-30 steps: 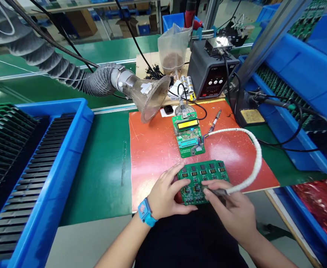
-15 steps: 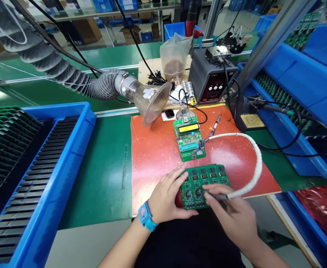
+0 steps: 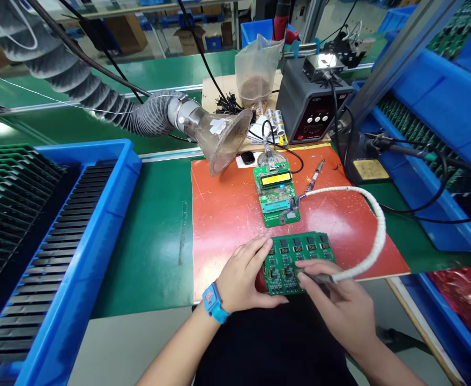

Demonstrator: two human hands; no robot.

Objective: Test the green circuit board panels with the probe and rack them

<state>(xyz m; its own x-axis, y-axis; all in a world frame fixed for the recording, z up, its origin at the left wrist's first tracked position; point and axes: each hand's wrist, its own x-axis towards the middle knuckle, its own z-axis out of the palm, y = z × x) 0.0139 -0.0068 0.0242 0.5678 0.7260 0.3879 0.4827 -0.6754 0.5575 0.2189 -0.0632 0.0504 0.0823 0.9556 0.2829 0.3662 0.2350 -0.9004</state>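
Observation:
My left hand (image 3: pixel 245 276) grips the left edge of a green circuit board panel (image 3: pixel 280 260), thumb along the near edge and fingers at the far left corner. Several small two-digit displays line the panel's far side; it looks like more than one board stacked. In my right hand (image 3: pixel 345 308) is a dark programming probe (image 3: pixel 320 278), pinched between thumb and fingers over the middle of the panel. Fingers hide the probe's tip, so contact is unclear. A white-wrapped cable (image 3: pixel 381 230) runs from it to a green programmer board (image 3: pixel 276 219) with a lit yellow screen.
A blue bin (image 3: pixel 117 161) with slotted racks and upright boards stands left. A fume extraction funnel (image 3: pixel 229 142) hangs over the orange mat (image 3: pixel 223 214). Behind are a soldering station (image 3: pixel 313 107) and a plastic bag (image 3: pixel 257 69). A pen (image 3: pixel 315 174) and sponge (image 3: pixel 371 170) lie right.
The whole view has shifted slightly, with things appearing a little higher and further right. Both hands keep about the same places on the panel.

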